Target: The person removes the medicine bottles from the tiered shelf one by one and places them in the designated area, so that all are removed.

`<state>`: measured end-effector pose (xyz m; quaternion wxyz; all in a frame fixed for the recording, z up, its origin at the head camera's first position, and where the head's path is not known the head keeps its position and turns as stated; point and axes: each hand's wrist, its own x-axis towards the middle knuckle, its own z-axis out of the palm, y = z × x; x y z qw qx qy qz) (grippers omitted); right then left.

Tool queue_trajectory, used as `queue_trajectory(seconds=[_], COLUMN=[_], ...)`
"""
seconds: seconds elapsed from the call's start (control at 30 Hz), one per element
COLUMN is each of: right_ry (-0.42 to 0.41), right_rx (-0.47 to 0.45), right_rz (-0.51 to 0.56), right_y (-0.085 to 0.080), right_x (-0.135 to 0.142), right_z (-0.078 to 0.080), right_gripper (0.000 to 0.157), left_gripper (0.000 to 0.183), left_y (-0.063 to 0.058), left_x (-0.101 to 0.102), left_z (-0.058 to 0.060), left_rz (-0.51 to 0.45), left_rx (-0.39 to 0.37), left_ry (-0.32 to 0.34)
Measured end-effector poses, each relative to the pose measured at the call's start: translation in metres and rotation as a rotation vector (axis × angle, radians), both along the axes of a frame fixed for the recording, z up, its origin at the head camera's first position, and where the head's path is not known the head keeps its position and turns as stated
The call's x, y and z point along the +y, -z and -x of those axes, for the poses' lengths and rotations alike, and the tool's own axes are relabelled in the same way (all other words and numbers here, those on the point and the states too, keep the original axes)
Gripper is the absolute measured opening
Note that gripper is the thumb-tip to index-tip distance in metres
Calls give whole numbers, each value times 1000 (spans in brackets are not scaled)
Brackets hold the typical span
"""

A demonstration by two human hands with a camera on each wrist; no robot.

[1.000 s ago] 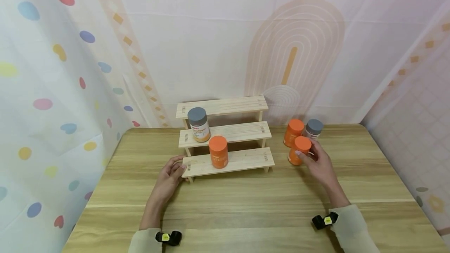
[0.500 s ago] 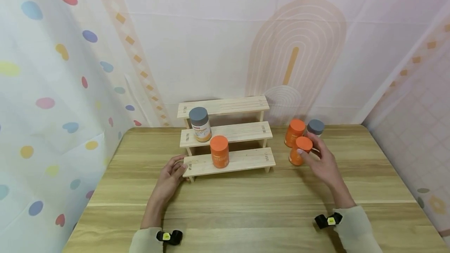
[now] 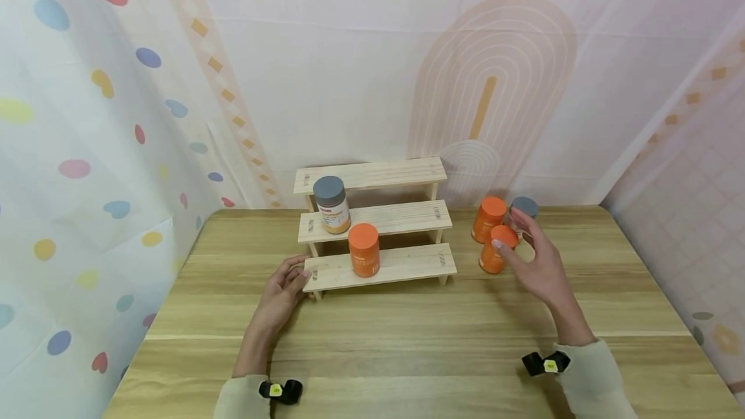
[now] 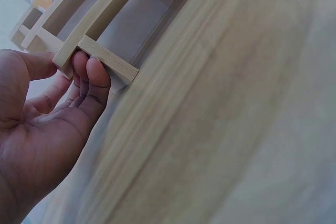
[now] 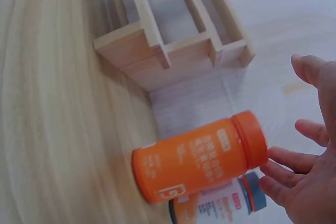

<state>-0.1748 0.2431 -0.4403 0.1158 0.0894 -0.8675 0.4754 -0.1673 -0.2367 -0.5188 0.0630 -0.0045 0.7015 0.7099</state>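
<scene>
My left hand (image 3: 280,296) grips the left end of the lowest step of a three-step wooden display rack (image 3: 413,265). In the left wrist view its thumb lies against the plank end and fingers curl underneath. My right hand (image 3: 538,267), fingers spread, hovers by the front orange jar (image 3: 493,256) on the table. In the right wrist view, its lower fingers are close to the orange lid (image 5: 251,139); contact cannot be told. Behind stand another orange jar (image 3: 489,220) and a grey-lidded jar (image 3: 526,206), partly hidden by the fingers.
On the middle step stands a grey-lidded jar (image 3: 334,207); on the lowest step, an orange jar (image 3: 365,253). The top step (image 3: 372,174) is nearest the patterned cloth backdrop (image 3: 349,83). Wood-grain table (image 3: 407,341) extends in front.
My right hand has loosened from the front orange jar, its fingers spreading and shifting slightly up and right. The left hand stays on the rack. The view has shifted slightly.
</scene>
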Motion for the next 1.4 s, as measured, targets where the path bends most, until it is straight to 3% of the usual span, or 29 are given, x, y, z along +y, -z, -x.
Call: queue_trajectory(seconds=[0.57, 0.93, 1.4], right_ry=[-68, -151, -269], right_rx=[3, -15, -25], right_rz=[-10, 40, 42], right_y=[-26, -31, -36], right_x=[-27, -51, -88], right_z=[-1, 8, 19], right_gripper=[77, 78, 81], left_gripper=[43, 45, 43], left_y=[-1, -1, -2], left_x=[1, 1, 2], left_z=[0, 0, -1], left_rz=[-11, -46, -18], left_rx=[-10, -1, -10], left_ry=[-1, 2, -7])
